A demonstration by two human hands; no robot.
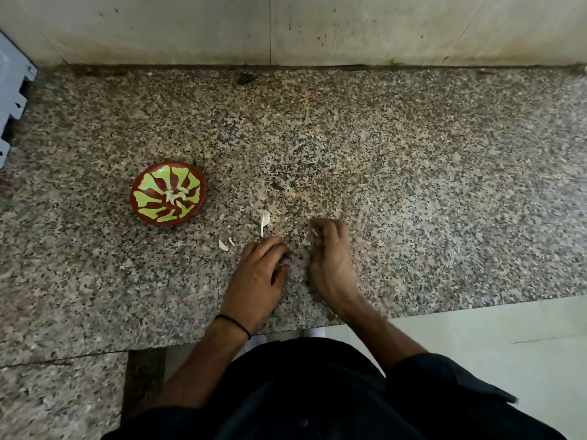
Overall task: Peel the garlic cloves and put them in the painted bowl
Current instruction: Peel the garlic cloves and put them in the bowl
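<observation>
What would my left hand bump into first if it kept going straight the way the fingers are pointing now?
Probably the garlic piece lying on the counter just beyond the left hand, whose curled fingers aim up and slightly right. Past that the way looks free to the wall. The painted bowl sits off that line, further left.

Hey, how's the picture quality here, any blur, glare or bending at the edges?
Head view: light is soft and even, no hard glare on the speckled granite counter; the right hand is smeared by motion blur, the left hand is slightly sharper; wide-angle distortion bows the counter's back edge; the red and green painted bowl is fairly crisp; the dark clothing at the bottom is underexposed.
</observation>
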